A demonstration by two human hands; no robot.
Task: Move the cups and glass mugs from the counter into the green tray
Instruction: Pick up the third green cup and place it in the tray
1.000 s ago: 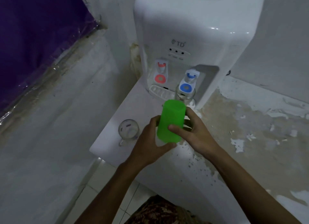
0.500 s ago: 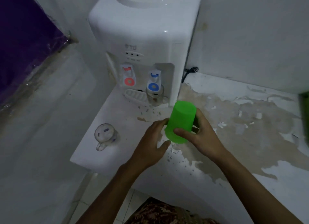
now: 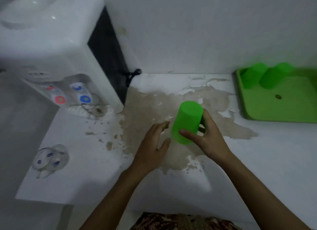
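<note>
view has swung right since a second ago — the flat green plastic tray now shows at the right edge of the worn white counter, where half a second back only a sliver of green showed, so the carry toward it looks underway. the boxy glossy white water dispenser, with its red and blue tap discs, has slid to the far left. counter top is painted white with a big brown patch of flaked-off paint in the middle, rough and matte. two upturned green plastic cups already sit at the tray's back left corner. the smooth tapered green plastic cup is held upside down and tilted above the counter, well apart from the tray; right hand is wrapped round it, thumb across the front. left hand, which was touching the cup before, is now off it, fingers spread and loose, holding nothing. a clear glass mug with blue dots stands near the counter's left end, blurred — another glass mug sits under the blue tap. both still to be moved.
</note>
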